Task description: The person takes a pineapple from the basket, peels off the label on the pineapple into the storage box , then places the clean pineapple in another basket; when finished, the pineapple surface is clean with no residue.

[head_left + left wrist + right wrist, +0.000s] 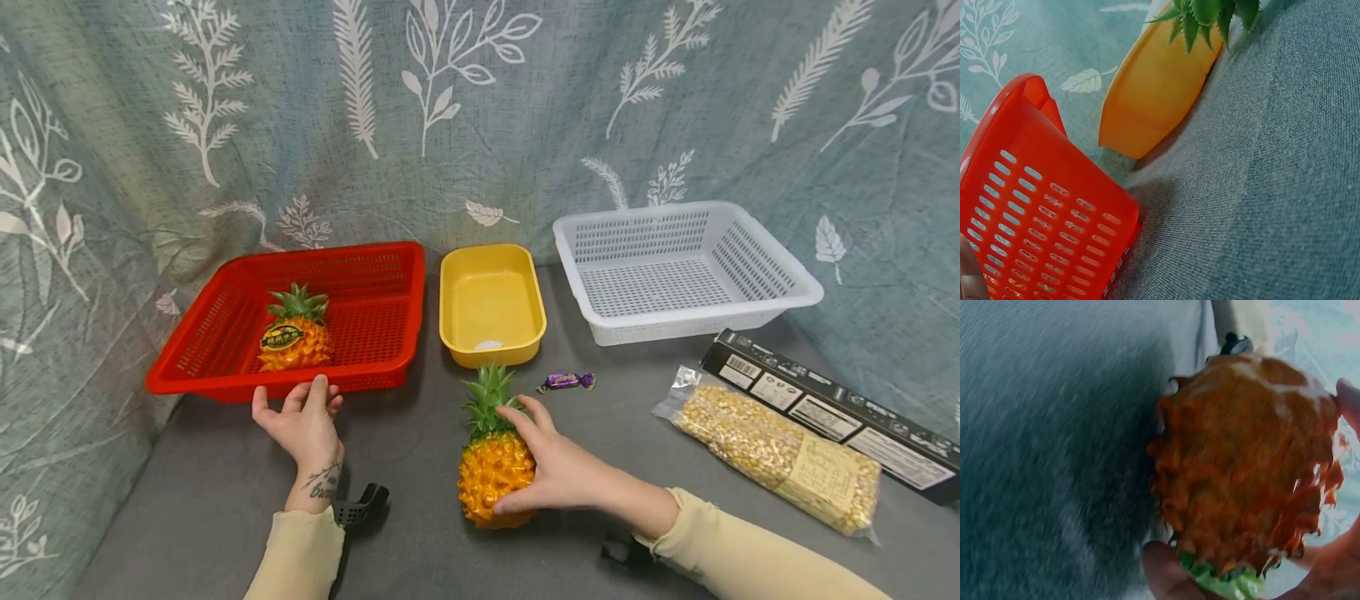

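My right hand [558,471] holds an orange toy-like pineapple [491,479] with green leaves from its right side, thumb low and fingers near the crown. In the right wrist view, fingers [1169,572] curl round the pineapple's [1241,469] ends above the cloth. Palm turned up, my left hand [303,425] touches the front rim of a red basket [375,379]; its fingers are loosely bent. Inside that basket lies another pineapple [300,342] with a dark label. Only a bit of a left finger [969,275] shows at the left wrist view's edge, beside the basket wall.
A yellow tub [491,358] stands behind the held pineapple, with a purple wrapped candy [566,382] nearby. At back right is a white basket [690,321]. A bag of corn kernels [772,450] and a long black box [832,417] lie on the right. A patterned curtain [480,125] hangs behind.
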Tool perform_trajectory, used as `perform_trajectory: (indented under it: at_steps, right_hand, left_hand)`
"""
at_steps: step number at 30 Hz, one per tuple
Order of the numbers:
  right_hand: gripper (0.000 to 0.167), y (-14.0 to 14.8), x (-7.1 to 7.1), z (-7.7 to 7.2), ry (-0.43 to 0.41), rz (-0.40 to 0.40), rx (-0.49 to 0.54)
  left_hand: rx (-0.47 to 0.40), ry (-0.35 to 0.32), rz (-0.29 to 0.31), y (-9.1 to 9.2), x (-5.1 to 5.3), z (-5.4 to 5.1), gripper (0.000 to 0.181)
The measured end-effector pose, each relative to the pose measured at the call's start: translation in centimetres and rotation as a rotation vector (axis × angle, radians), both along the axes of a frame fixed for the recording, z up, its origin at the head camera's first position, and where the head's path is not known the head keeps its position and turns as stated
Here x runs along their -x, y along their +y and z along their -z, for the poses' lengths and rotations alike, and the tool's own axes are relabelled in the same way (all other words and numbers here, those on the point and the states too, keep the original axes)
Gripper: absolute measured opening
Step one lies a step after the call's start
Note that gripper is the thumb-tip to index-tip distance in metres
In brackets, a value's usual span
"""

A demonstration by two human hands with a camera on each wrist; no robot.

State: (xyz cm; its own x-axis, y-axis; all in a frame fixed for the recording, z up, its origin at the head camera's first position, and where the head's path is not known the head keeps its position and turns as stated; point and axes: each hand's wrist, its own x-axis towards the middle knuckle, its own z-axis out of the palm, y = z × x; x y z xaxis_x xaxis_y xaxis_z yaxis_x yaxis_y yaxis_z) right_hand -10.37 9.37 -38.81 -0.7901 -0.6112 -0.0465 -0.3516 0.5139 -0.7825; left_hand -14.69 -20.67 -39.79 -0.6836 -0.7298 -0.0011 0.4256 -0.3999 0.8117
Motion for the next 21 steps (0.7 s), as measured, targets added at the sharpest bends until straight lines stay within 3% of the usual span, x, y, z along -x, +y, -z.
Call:
perform_trajectory:
  at_steps: [10,21]
  right_hand:
    - [0.104,-0.65,-0.67,-0.10,-0.182,0.094,0.038]
    - [0.114,-0.48,-0.41,0.27,-0.241,0.078,0.087]
  left_hand:
    - [-0.002,-0.005,0.008,0.04,0.02,-0.05,0.080]
    - [0.013,-0.027,-0.002,-0.02,-0.03,-0.09,0.078]
